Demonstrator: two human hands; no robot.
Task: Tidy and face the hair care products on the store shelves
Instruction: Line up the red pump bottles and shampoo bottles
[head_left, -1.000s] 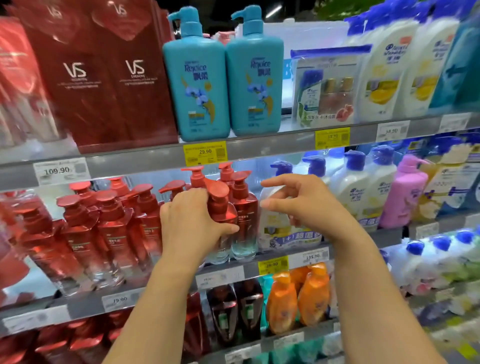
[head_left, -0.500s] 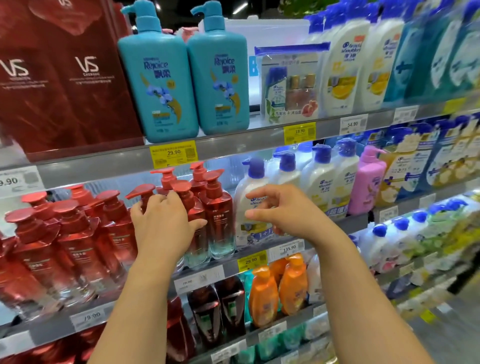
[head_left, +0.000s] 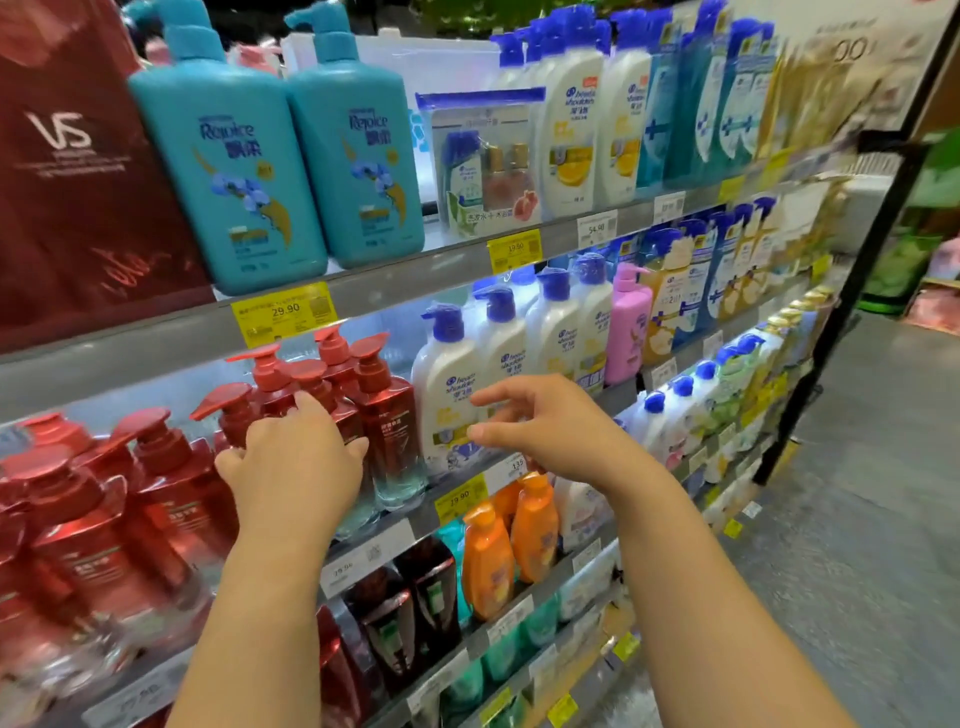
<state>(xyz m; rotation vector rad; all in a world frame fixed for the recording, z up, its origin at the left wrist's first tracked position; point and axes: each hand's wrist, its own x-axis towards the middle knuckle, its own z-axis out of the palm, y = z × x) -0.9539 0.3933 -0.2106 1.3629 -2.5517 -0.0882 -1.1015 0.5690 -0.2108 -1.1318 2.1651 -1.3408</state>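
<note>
So the left hand (head_left: 296, 462) is still wrapped around the front red pump bottle (head_left: 345, 441), fingers curled over its body, but it's slid lower on the bottle than a second ago. Right hand (head_left: 545, 431) has drifted toward 3 o'clock and now hangs loosely spread, gripping nothing, just in front of the white Head & Shoulders bottle (head_left: 447, 395). That bottle stands on the middle shelf (head_left: 415, 514), right beside the red row at its 3 o'clock. My guess: the reds are basically faced, and the white bottle's next.
</note>
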